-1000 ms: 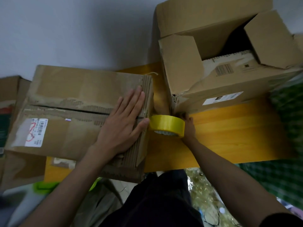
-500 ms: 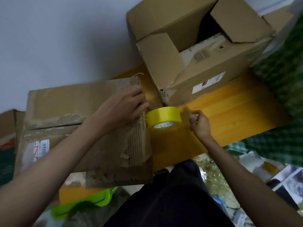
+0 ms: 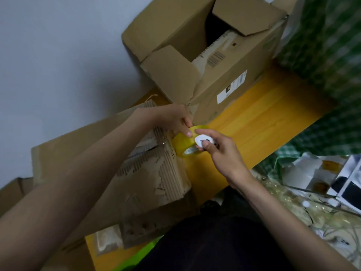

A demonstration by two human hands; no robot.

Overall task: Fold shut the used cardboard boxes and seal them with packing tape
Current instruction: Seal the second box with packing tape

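Observation:
A worn cardboard box (image 3: 148,178) with its flaps folded down lies on the left of the yellow wooden table (image 3: 257,122). A yellow roll of packing tape (image 3: 182,142) stands against the box's right end. My left hand (image 3: 173,118) reaches over the box, its fingertips gripping the top of the roll. My right hand (image 3: 220,153) pinches a small white round object (image 3: 203,140) held against the right side of the roll. A second, larger cardboard box (image 3: 224,81) stands behind with its top flaps open.
A pale wall runs behind the boxes. Green checked cloth (image 3: 332,59) hangs at the right. Papers and clutter (image 3: 322,178) lie at the lower right below the table edge. A bright green object (image 3: 140,253) shows under the near box. More cardboard (image 3: 11,192) sits at far left.
My left hand left the box top and took hold of the tape roll. My right hand came back to the roll holding the small white object. The view tilted and swung left.

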